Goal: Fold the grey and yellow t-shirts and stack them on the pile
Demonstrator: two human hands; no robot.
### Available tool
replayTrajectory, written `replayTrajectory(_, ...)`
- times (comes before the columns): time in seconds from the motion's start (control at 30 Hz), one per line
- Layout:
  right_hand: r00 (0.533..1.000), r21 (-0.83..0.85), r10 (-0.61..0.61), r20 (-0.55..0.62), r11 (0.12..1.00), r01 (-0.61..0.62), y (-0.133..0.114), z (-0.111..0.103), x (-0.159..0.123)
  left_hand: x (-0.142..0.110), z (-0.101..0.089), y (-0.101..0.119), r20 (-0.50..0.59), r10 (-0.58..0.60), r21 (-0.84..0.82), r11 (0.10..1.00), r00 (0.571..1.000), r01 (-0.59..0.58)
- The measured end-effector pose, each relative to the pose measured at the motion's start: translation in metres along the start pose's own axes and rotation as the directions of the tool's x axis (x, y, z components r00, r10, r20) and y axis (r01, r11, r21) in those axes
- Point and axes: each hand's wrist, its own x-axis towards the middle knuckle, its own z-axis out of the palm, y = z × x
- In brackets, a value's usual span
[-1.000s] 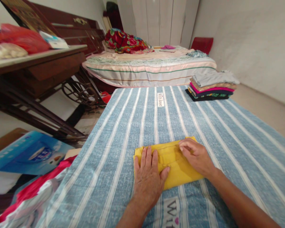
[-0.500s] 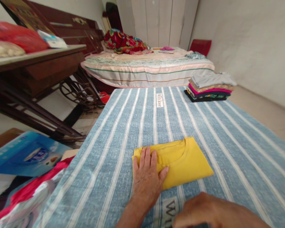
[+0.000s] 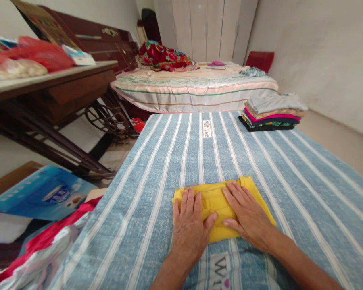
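A yellow shirt [image 3: 218,231], folded into a flat rectangle, lies on the blue-and-white striped cloth [image 3: 151,161] that covers the table. My left hand [image 3: 190,221] rests flat on the shirt's left part, fingers stretched toward its far edge. Palm down on the right part lies my right hand [image 3: 249,213], fingers straight and slightly apart. Both hands touch the fabric without gripping it, and they hide part of the neckline. The two thumbs point toward each other near the middle of the shirt.
A stack of folded clothes [image 3: 272,112] sits at the table's far right corner. Beyond it stands a bed [image 3: 193,88] with a red floral blanket [image 3: 165,56]. To the left are a sewing machine table [image 3: 78,82], a blue box [image 3: 48,195] and loose clothes [image 3: 54,241].
My right hand, blurred near the front edge before, has moved forward onto the right part of the yellow shirt and lies flat. My left hand has stayed in place on the shirt.
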Motion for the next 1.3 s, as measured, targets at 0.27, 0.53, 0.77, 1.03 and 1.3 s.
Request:
replayTrajectory(0.27,0.989,-0.018,0.075,0.130,0.997,-0.073,0.001,0.004,-0.001,-0.001,0.001,-0.007,-0.083,0.009,-0.140,0.990,0.996,-0.020)
replayTrajectory(0.53,0.986,0.018,0.086,0.141,0.996,-0.089,0.002,0.005,-0.001,-0.005,-0.010,-0.026,-0.234,0.032,-0.255,0.963,0.972,-0.093)
replayTrajectory(0.77,0.991,0.025,0.069,0.117,0.997,-0.072,0.003,0.007,-0.002,-0.001,-0.015,-0.032,-0.102,0.027,-0.158,0.986,0.994,-0.043)
replayTrajectory(1.03,0.992,0.027,0.063,0.108,0.997,-0.066,0.003,0.009,-0.003,-0.003,-0.009,-0.031,0.024,-0.028,-0.126,0.992,0.999,0.031)
replayTrajectory(1.3,0.993,0.023,0.061,0.098,0.998,-0.064,0.004,0.010,-0.004,-0.001,-0.028,-0.062,0.025,-0.432,-0.406,0.820,0.902,0.404)
